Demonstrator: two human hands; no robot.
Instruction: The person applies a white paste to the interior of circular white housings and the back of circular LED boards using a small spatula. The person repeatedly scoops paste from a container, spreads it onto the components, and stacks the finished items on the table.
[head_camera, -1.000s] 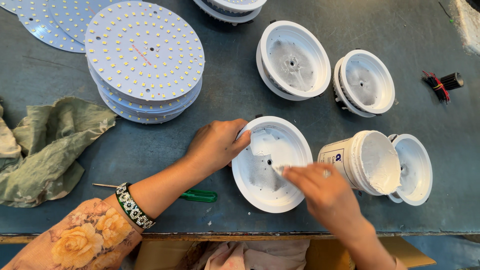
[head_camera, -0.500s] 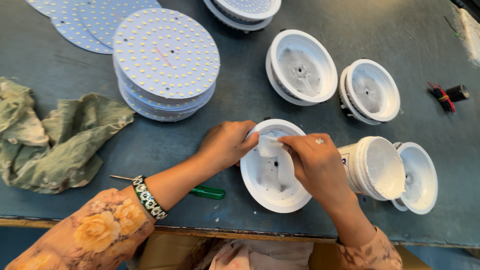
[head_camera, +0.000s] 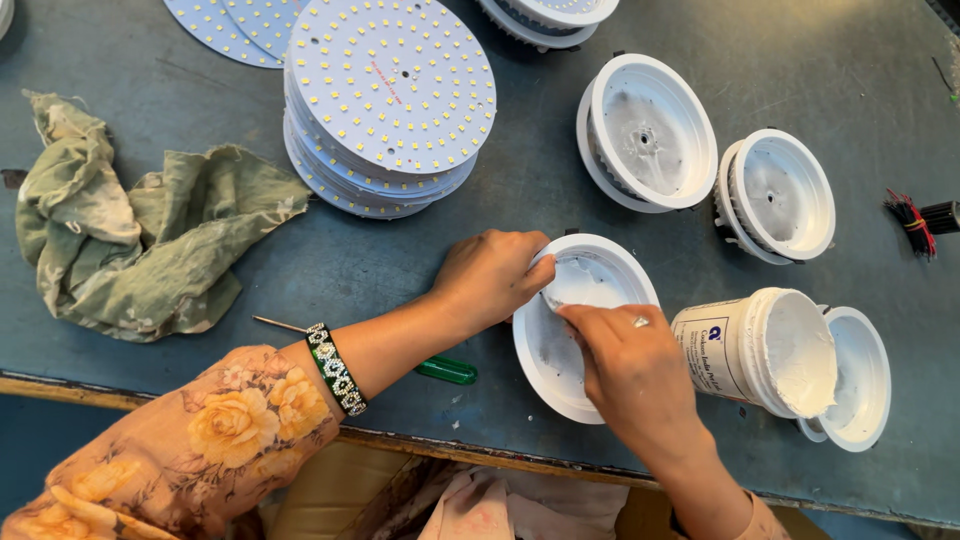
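My left hand (head_camera: 490, 275) grips the rim of the white lamp housing (head_camera: 560, 370), fingers curled over its top-left edge. My right hand (head_camera: 630, 375) sits inside it, fingers bent & pressed on the white paste; can't tell if it holds anything. Housing's near the table (head_camera: 330, 270) front edge, w/ an open paste tub (head_camera: 760, 350) lying just to its right & a green screwdriver (head_camera: 445, 369) to its left

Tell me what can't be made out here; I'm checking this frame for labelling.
Head view:
- Right hand: fingertips curl under, hiding any tool.
- Round white plastic lamp housing: both hands cover parts of it.
- Green-handled screwdriver: left forearm hides its middle.
- Black wire bundle: cut by right edge.
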